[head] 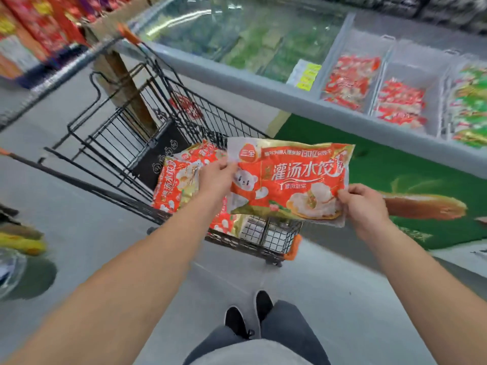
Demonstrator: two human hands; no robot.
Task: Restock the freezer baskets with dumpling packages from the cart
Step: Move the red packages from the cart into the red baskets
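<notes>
- Left hand (217, 177) pinches the upper-left edge of a red dumpling package (288, 181); grip closed on the wrapper, thumb on top.
- Right hand (362, 204) holds the same pkg at its lower-right corner, fingers curled round the edge.
- Pkg is held flat-ish, printed face up, above the near end of the cart (163, 143), between cart and freezer (276, 93).
- More dumpling packages (175, 185) lie in the cart basket under and left of the held one; same red and gold print. Exact count hard to tell.
- Cart is black wire w/ orange corner bumpers; it stands just beside the freezer front, on the grey floor (329, 299).
- Freezer is open on the right; white baskets (386, 61) sit side by side inside.
- Two baskets hold red packs (347, 83), stacked low; the basket at far right holds green packs (471, 106).
- Left part of freezer is covered by a glass lid (210, 27); contents below are blurred green.
- Yellow price tag (307, 75) is on the freezer, left of the baskets.
- Freezer front panel is green w/ a food picture.
- Person's dark shoes (249, 314) are visible at bottom centre.
- Red goods fill the shelves (39, 25) at top left, blurred.
</notes>
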